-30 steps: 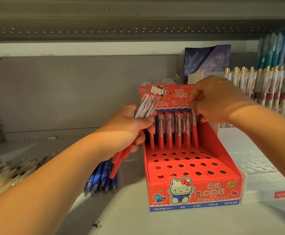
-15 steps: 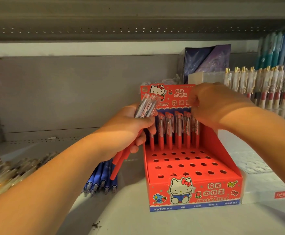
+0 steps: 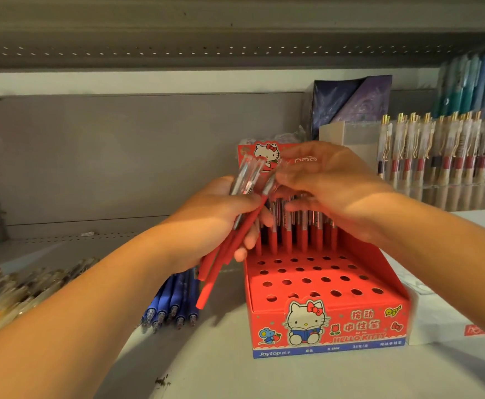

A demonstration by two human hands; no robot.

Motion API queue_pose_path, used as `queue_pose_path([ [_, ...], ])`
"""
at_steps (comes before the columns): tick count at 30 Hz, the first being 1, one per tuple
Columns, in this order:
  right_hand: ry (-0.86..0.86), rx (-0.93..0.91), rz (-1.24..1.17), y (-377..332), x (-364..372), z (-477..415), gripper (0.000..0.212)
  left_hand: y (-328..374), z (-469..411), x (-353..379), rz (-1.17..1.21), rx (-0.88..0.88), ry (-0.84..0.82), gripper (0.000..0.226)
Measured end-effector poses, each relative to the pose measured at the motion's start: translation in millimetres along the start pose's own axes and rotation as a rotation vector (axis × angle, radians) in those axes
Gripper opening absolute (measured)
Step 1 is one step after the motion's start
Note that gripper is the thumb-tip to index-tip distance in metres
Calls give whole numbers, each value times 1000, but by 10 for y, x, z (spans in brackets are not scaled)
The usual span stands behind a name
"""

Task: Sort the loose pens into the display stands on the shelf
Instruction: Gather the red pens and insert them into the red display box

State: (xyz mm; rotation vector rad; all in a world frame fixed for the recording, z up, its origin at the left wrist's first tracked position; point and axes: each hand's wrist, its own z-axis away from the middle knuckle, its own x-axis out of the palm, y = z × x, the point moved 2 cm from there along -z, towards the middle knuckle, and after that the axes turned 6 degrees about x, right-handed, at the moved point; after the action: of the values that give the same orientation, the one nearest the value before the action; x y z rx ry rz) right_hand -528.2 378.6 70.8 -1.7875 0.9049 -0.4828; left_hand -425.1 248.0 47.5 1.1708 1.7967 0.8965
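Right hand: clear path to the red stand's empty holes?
Probably yes: the right hand is over the red stand, its empty holes lie uncovered in front, and the left hand holds its red pens aside.

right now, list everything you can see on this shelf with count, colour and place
display stand: one, red, centre of shelf
standing pens: about six, red, stand's back row
held pens: several, red, in left hand
loose pens: about five, blue, lying left of stand
pen pile: many, clear and gold, far left
clipped pens: a row, white with gold clips, far right
left hand: one, grips held pens
right hand: one, fingertips at held pens' tops, grip blurred
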Motion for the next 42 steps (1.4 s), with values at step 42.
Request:
queue_pose_path([
  [42, -189, -148, 412, 213, 102, -54, 21, 32, -86, -149, 102, 31, 305, 13],
])
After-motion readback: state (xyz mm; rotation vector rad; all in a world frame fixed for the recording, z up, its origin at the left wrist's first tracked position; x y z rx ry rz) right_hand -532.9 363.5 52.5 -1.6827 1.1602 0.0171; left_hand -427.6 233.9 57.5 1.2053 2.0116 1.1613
